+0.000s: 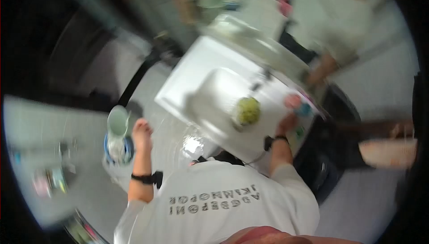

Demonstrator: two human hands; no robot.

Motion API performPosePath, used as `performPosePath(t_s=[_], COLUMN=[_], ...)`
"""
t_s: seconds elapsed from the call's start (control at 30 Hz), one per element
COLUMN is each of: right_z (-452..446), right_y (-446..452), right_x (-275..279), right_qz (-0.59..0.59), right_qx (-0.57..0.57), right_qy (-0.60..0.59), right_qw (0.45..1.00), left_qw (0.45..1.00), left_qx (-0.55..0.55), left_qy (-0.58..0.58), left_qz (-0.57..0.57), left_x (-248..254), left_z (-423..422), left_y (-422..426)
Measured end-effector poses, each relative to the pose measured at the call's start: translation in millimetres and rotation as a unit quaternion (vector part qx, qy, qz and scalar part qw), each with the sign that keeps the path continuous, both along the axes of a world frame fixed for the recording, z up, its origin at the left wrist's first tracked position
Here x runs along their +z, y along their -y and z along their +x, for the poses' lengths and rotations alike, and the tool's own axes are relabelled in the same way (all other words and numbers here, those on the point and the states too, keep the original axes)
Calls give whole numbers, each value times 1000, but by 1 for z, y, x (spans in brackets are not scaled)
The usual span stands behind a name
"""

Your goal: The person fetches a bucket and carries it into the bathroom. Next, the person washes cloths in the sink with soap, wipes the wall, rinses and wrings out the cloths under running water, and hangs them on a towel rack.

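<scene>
Motion blurs the picture. My left hand [142, 131] is raised at the left of the sink, beside a pale green cup-like container [118, 121]; its fingers are smeared and no held object can be made out. My right hand [287, 123] reaches to the sink's right side, close to a pink thing [292, 101] and a teal thing [304, 109]. Its fingertips are blurred, so a grip cannot be made out. A rounded yellow-green thing [248, 111] sits in or over the white sink [178, 83], below the blurred tap [260, 78].
A blue-and-white round container [119, 149] stands below the pale green one. Behind the sink, a mirror-like surface shows a person's arm [324, 69] and similar containers. A dark bin-like object [340, 103] is at the right. Small coloured items [42, 184] lie at far left.
</scene>
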State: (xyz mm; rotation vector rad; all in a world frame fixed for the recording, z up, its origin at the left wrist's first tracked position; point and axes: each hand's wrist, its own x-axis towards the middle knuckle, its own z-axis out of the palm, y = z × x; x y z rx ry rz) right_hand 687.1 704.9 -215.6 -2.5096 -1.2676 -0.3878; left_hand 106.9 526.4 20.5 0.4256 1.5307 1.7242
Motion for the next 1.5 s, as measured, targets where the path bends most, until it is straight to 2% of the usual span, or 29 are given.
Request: performPosePath(t_s=[0.03,0.07,0.17,0.23,0.27,0.33,0.37,0.43,0.5,0.57,0.63,0.7,0.8,0.87,0.9,0.97,1.07,1.1,1.17,1.2,1.23,1.27,1.3,1.33,1.37,1.4,1.43,1.5], right_z=[-9,8,18,-18,-42,-107,-144,-227,-335,-431,-522,-607,-716,-786,-821,-894,-997,-1037,-1109,-1150,-1187,-1217,-1249,-1270,-1294,-1304,-1328,-1352], right_y=[3,9,-2,8,11,25,35,58,96,144,183,233,302,353,374,424,514,547,609,644,690,738,785,837,886,939,985,1077], right_x=[13,-11,-27,7,18,55,70,103,150,181,178,187,185,189,187,177,173,170,157,150,155,165,169,193,205,231,227,234], right_qz=[-69,29,136,109,70,-6,-34,-95,-137,-226,-320,-402,-463,-509,-527,-560,-615,-631,-671,-693,-703,-725,-761,-762,-772,-752,-739,-668], right_qx=[2,150,238,200,190,163,178,178,148,212,291,288,260,193,197,206,278,286,318,321,335,311,299,378,427,479,549,655], right_qy=[-37,102,-100,-362,-497,-710,-777,-865,-906,-916,-892,-865,-843,-821,-811,-764,-700,-688,-647,-633,-616,-609,-576,-526,-471,-451,-391,-353], right_qw=[997,983,956,904,844,685,603,459,372,255,129,79,88,171,164,244,233,214,175,125,118,88,15,23,-17,45,12,4], left_qw=[1000,1000,988,983,974,953,949,909,876,815,791,763,729,698,673,636,566,546,467,429,390,365,351,331,312,304,292,284], left_qx=[6,22,153,181,225,300,316,417,482,576,607,645,679,709,731,762,819,832,882,901,918,928,934,942,948,951,955,958], left_qy=[-8,-3,24,-7,-4,-12,-10,12,16,59,60,24,17,9,1,-4,7,-7,8,18,29,31,36,27,18,23,31,25], left_qz=[-8,-9,-13,-12,-13,-23,-10,-23,-24,-8,42,38,80,99,114,121,97,102,65,65,64,61,54,55,56,51,47,19], left_x=[12,9,15,22,21,14,5,1,0,4,23,15,26,12,4,-6,-21,-25,-32,-33,-31,-31,-27,-21,-15,-10,-10,-12], left_z=[-1,-12,-40,-54,-66,-89,-99,-110,-130,-139,-148,-160,-163,-164,-163,-158,-152,-149,-146,-147,-148,-150,-152,-163,-174,-185,-193,-211], left_y=[10,26,96,156,190,274,321,411,490,558,609,671,730,767,787,817,868,886,914,926,937,946,947,948,951,951,952,958])
